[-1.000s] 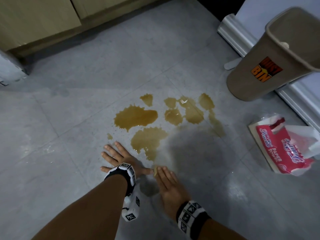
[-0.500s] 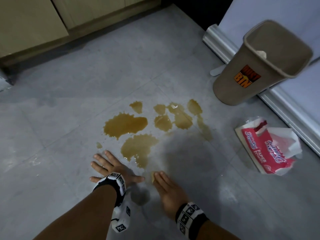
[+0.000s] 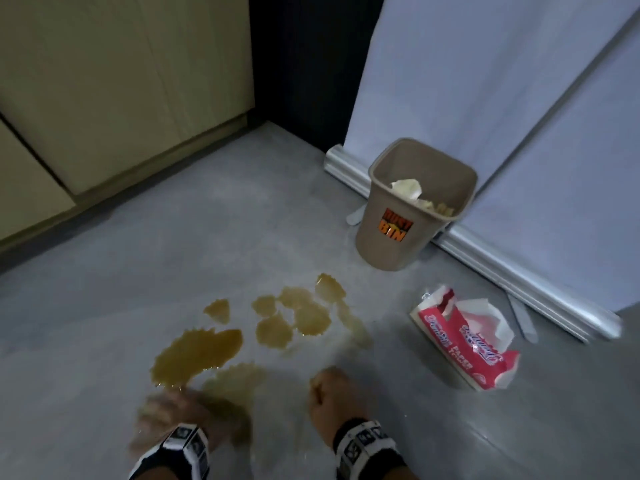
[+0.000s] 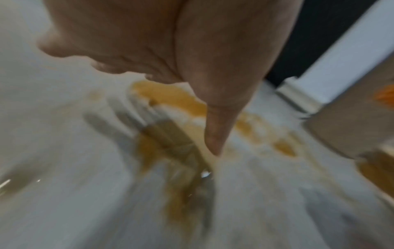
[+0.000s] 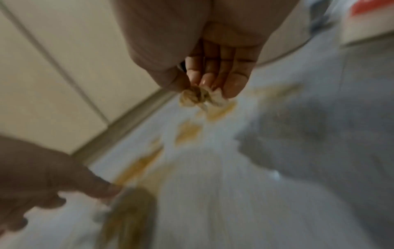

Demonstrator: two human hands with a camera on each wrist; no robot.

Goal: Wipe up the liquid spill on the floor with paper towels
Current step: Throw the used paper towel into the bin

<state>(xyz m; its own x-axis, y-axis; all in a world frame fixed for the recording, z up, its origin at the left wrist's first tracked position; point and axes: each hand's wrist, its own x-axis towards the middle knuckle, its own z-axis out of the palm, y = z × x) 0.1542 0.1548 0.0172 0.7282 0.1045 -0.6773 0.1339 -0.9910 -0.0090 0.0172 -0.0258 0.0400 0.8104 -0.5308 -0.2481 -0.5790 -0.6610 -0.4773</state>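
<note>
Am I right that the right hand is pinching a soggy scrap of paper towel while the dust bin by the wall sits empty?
Not quite. The right hand does pinch a wet scrap of paper towel, as the right wrist view shows, but the dust bin is not empty: the head view shows crumpled used towels inside it.

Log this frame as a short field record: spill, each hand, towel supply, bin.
spill: brown puddles on the grey floor, mostly unwiped
left hand: blurred, low at the near edge of the spill; thumb out, holds nothing visible
right hand: fingers pinch a small stained paper wad above the floor
towel supply: red paper towel pack, torn open, on the floor right of the spill
bin: tan bin upright by the wall, crumpled paper inside
</note>
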